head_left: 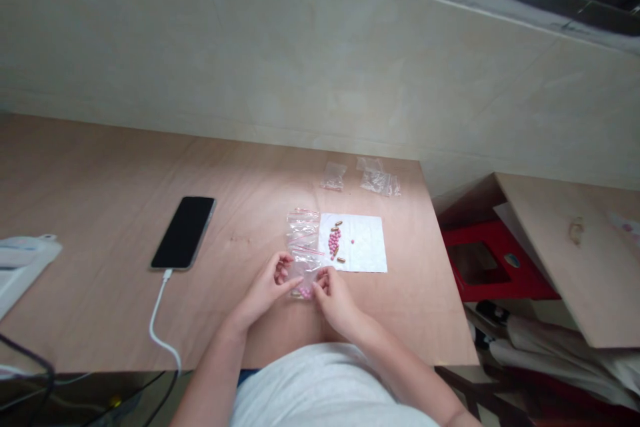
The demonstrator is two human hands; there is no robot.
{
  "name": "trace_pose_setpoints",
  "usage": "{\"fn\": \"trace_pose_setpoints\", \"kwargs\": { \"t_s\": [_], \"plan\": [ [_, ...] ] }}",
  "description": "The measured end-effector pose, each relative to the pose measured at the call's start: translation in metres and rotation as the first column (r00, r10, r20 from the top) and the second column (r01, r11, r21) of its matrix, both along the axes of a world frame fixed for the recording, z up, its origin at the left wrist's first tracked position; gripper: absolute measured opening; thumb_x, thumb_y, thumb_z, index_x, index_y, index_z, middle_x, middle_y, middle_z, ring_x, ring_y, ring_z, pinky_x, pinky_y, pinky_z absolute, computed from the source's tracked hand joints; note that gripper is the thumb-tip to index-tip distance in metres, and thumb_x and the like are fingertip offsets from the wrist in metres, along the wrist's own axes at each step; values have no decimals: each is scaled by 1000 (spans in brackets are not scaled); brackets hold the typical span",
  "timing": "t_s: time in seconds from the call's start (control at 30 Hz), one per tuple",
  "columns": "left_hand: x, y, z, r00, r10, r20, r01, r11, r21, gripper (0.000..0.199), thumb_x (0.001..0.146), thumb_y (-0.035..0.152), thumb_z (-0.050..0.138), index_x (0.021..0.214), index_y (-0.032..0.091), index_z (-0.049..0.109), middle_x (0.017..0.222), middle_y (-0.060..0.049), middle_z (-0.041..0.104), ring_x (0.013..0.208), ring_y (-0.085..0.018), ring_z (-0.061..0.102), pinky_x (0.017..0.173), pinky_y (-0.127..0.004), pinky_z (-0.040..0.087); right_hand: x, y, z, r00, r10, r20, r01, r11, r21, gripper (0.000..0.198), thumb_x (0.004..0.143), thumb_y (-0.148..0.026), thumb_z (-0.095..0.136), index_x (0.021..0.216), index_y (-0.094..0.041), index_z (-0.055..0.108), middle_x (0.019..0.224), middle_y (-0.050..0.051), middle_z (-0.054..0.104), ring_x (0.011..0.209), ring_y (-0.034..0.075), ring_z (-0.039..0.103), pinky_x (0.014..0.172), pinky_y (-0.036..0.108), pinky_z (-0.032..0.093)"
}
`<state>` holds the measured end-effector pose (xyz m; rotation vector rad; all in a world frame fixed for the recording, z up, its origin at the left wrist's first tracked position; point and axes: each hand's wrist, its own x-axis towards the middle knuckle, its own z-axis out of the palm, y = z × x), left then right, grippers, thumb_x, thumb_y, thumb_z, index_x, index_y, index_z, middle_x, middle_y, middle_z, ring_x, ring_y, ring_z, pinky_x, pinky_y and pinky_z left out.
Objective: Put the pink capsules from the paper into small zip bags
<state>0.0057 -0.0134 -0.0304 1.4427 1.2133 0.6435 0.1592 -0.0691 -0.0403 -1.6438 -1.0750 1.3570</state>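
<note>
A small clear zip bag [303, 273] with pink pills [306, 293] at its bottom lies on the wooden table close to my body. My left hand [273, 280] is at its left side, fingers curled and thumb over the plastic. At the right edge, my right hand [334, 292] pinches the bag with thumb and fingers. More clear zip bags [303, 223] with red seal lines lie just beyond. To the right, a white sheet of paper [367, 257] carries a cluster of pink pills [335, 240] and several brown capsules [341, 260].
Other clear bags [333, 176] and a bunched pile of them [379, 180] lie near the wall. A black phone [184, 233] with a white charging cable [156, 320] lies at left. A white object [25, 267] stands at the far left. The table's right edge drops beside a red box [500, 267].
</note>
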Motion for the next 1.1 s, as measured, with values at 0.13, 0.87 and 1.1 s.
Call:
{"fn": "trace_pose_setpoints", "kwargs": {
  "t_s": [0.13,0.87,1.1],
  "plan": [
    [0,-6,-9,997,12,-82,-7,998,60,36,62,22,64,93,18,45,83,1,45,62,-9,43,55,-20,39,-12,10,-2,1000,-7,23,7,1000,18,9,73,-18,47,80,-19,43,54,-6,47,44,10,44,43,22,34],
    [-14,36,-16,991,93,-97,-93,996,7,36,67,33,59,92,18,38,73,6,40,49,-4,38,50,-18,36,71,178,-7,597,-182,782,-124,941,313,28,71,-3,37,89,-16,54,96,11,53,84,20,44,73,31,36],
    [-21,35,-1,997,29,-75,-34,998,-57,28,73,34,53,92,19,38,71,5,41,56,-8,43,52,-19,35,69,217,-25,579,-150,802,-147,948,283,26,71,1,33,74,-16,53,82,9,52,70,18,39,61,29,33]
  ]
}}
